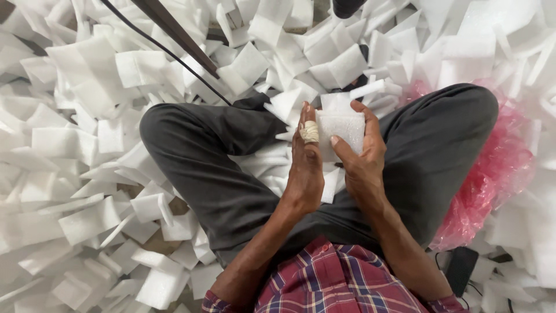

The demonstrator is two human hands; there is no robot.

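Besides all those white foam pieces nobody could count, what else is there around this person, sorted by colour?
Pink plastic bag: 1
Black device on the floor: 1
Black cable: 1
Dark slanted bar: 1
White bandage on the left hand: 1
Total: 5
The right hand holds a foam stack.

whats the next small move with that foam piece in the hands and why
Probably press the left hand flat against the white foam piece to square it up. The right hand already grips the piece from the side, thumb across its face, while the left, with a bandaged finger, only rests along its edge. More pieces lie in the lap below.
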